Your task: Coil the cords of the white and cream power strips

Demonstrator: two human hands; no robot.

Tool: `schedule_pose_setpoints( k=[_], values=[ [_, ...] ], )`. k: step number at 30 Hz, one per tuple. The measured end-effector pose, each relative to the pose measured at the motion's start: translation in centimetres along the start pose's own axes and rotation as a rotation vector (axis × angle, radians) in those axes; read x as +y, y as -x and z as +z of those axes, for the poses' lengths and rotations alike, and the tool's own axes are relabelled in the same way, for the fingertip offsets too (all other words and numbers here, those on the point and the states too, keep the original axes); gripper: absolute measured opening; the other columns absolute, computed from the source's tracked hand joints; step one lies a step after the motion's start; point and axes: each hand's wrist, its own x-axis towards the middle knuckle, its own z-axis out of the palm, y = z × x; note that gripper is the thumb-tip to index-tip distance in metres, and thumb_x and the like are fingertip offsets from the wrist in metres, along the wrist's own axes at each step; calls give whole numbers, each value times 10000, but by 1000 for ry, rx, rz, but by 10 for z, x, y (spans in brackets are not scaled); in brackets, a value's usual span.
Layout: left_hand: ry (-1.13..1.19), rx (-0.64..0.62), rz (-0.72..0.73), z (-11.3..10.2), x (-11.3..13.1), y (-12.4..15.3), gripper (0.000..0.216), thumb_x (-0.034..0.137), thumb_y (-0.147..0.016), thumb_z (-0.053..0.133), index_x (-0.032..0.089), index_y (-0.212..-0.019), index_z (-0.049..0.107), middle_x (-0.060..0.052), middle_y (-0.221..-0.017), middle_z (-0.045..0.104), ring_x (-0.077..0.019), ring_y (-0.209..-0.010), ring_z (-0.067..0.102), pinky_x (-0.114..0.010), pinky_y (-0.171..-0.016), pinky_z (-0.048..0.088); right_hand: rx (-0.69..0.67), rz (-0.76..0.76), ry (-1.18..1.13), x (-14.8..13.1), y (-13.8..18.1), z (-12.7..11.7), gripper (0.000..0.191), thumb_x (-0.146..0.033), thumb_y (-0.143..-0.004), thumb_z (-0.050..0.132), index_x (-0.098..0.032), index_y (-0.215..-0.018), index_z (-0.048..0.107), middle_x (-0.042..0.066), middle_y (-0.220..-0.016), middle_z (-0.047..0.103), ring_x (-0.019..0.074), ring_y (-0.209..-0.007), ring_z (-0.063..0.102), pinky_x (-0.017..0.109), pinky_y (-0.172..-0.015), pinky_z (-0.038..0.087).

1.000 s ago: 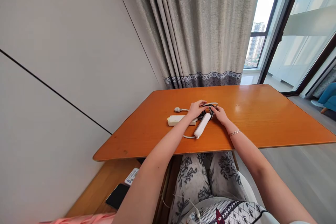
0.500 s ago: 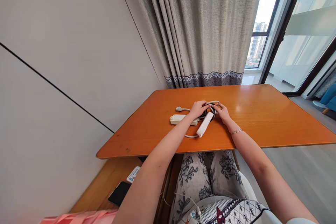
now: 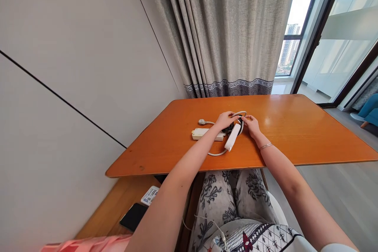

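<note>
On the orange wooden table [image 3: 295, 126] my left hand [image 3: 225, 120] and my right hand [image 3: 251, 124] meet over a coil of grey and black cable [image 3: 239, 120]. Both hands have their fingers closed on the coil. A white power strip [image 3: 232, 137] lies tilted just in front of the coil, between my wrists. A second, cream power strip [image 3: 203, 134] lies flat under my left wrist. A white plug [image 3: 201, 121] on a short lead rests to the left of my left hand. A loop of white cord [image 3: 216, 153] shows near the table's front edge.
A grey curtain [image 3: 224, 31] hangs behind the table, with a glass door [image 3: 339, 47] at the right. A lower wooden bench [image 3: 118, 212] at the left carries a black phone [image 3: 133, 216] and a small white card [image 3: 150, 195]. A blue chair [image 3: 366, 112] stands far right.
The white power strip has turned a little more upright and shifted right. My hands have drawn the cable coil tighter and slightly farther from me.
</note>
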Motion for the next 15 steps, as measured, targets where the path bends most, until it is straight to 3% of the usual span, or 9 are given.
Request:
schedule_pose_setpoints(
  k=[10, 15],
  values=[
    [250, 18, -84, 2, -5, -4, 442, 491, -611, 903, 169, -830, 693, -91, -879, 802, -259, -890, 753, -392, -902, 551, -17, 23, -42, -4, 2, 3, 589, -456, -485, 940, -221, -870, 562, -31, -715, 725, 121, -618, 668, 252, -635, 547],
    [387, 43, -104, 7, -2, -3, 499, 381, -633, 923, 155, -990, 656, -55, -803, 782, -219, -787, 750, -367, -824, 576, -50, 1, -14, -1, 2, 7, 612, -506, -544, 895, -216, -982, 582, -2, -786, 738, 161, -697, 699, 284, -645, 559]
  ],
)
